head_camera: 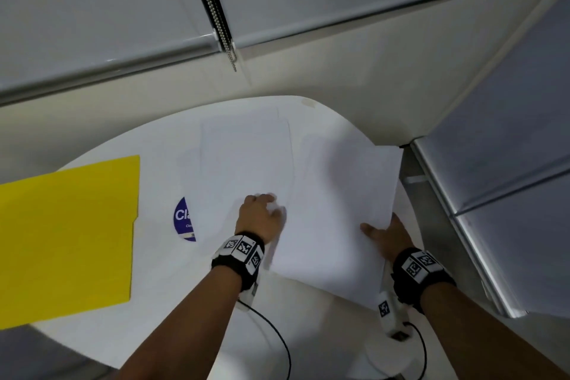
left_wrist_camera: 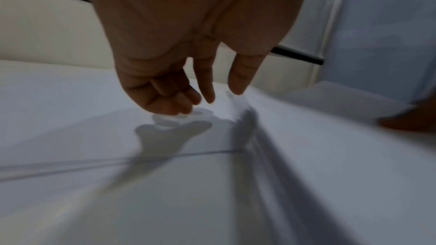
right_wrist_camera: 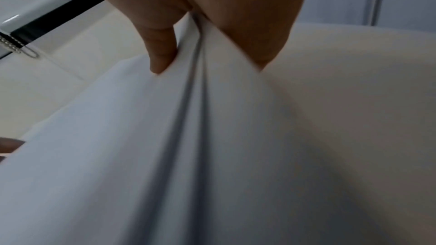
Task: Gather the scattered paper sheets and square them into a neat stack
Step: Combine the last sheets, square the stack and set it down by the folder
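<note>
Several white paper sheets (head_camera: pixel 246 157) lie overlapping on a round white table (head_camera: pixel 185 287). My left hand (head_camera: pixel 265 213) is over their near edge, and its bent fingertips (left_wrist_camera: pixel 174 108) press on a sheet (left_wrist_camera: pixel 118 137), which bunches slightly beneath them. My right hand (head_camera: pixel 385 236) pinches a few sheets (head_camera: pixel 339 210) at their right edge, thumb (head_camera: pixel 367 228) on top and the fingers hidden underneath. These sheets are lifted and overhang the table's right side. In the right wrist view the thumb (right_wrist_camera: pixel 162 59) and palm clamp the layered edges (right_wrist_camera: pixel 195 100).
A yellow folder (head_camera: pixel 68 241) lies at the table's left, overhanging the edge. A purple round sticker (head_camera: pixel 183 219) shows beside the sheets. A bead chain (head_camera: pixel 216 9) hangs behind the table. Grey panels (head_camera: pixel 493 163) stand close on the right.
</note>
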`<state>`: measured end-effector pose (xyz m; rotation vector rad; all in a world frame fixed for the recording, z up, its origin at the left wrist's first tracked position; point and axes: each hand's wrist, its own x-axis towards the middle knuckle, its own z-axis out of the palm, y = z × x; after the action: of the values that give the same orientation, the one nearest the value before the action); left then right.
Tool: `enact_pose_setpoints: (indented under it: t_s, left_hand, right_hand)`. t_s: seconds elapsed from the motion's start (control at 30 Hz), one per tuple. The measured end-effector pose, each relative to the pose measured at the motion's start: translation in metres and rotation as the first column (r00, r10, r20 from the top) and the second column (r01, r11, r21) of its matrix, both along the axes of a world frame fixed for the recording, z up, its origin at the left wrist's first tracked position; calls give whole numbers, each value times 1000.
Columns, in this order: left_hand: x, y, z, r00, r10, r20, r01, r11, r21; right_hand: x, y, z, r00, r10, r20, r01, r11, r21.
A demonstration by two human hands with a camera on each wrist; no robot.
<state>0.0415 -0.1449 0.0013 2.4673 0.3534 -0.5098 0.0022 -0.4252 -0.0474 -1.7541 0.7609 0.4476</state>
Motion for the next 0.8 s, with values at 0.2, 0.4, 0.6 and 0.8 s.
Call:
enact_pose_setpoints:
  t_s: [0.2,0.4,0.6,0.8]
  left_hand:
    - [42,102,-2,765,634,-116,-593,763,258]
    - [55,62,-19,812,570,-127,-509,797,327]
    - [58,45,-22,853,522,-23,-510,841,182]
    - [56,78,8,846,533,0,-522,828,-205]
  right_hand:
    - [-1,-2,-7,1000,22,13,-21,999,-29]
    - [2,-1,-10,999,17,38,-16,999,-34]
    - [1,-1,-9,999,17,33,-17,1000,-25]
    - [2,-1,-5,999,19,33,-18,1000,-10]
